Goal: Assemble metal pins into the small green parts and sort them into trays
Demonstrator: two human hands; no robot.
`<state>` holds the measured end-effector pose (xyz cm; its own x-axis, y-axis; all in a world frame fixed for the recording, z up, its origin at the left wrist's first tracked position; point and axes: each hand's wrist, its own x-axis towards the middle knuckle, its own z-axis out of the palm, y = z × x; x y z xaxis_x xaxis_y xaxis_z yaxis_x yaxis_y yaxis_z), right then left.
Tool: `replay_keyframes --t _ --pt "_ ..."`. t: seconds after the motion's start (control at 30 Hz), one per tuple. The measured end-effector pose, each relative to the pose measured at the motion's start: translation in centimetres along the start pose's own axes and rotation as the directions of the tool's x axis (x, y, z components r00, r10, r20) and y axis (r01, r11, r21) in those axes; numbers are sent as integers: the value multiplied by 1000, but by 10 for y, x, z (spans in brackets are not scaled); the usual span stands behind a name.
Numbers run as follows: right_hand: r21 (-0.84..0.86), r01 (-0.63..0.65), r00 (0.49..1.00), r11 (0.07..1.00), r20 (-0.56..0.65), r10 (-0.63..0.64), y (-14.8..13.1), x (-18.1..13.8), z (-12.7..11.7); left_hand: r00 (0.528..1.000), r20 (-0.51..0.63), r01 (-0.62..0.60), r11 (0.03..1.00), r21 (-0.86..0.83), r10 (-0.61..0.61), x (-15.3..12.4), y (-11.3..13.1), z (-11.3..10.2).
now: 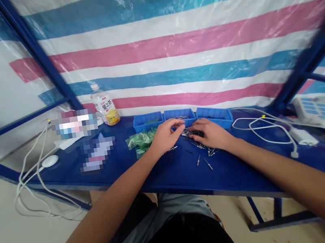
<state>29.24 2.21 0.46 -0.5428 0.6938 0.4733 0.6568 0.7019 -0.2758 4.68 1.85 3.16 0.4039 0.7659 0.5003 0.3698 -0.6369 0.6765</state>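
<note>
My left hand (166,135) rests on the blue table (146,173) with its fingers curled in a pinch over a pile of small metal pins (194,135); what it grips is too small to name. My right hand (210,133) lies just beside it, fingers bent down onto the same pile. Loose pins (208,163) are scattered on the table in front of both hands. A heap of small green parts (141,140) sits just left of my left hand. Three blue trays (180,116) stand in a row right behind the hands.
A drink bottle (105,105) stands at the back left. White cables (262,130), a round white device (50,160) and a white box (317,111) lie at the sides. Blue frame posts (37,55) and a striped plastic sheet close off the back.
</note>
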Motion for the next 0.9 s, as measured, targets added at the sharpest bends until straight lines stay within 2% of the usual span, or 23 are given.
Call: replay_keyframes --t 0.27,0.5,0.63,0.73,0.9 --pt "-34 -4 998 999 62 6 1 -1 2 1000 10 4 1000 -16 -4 0 -4 2" --pt "9 -47 999 999 -21 47 0 0 5 1000 14 20 1000 -16 -20 0 -1 1" --pt "148 -175 976 973 -105 191 -4 2 5 1000 22 19 1000 -9 -19 0 -1 1" --pt "254 -244 952 936 -120 281 -6 2 5 999 40 35 999 -1 -35 0 -1 1" --pt "502 -250 933 828 -104 345 -11 2 7 998 54 40 999 15 -41 0 -1 1"
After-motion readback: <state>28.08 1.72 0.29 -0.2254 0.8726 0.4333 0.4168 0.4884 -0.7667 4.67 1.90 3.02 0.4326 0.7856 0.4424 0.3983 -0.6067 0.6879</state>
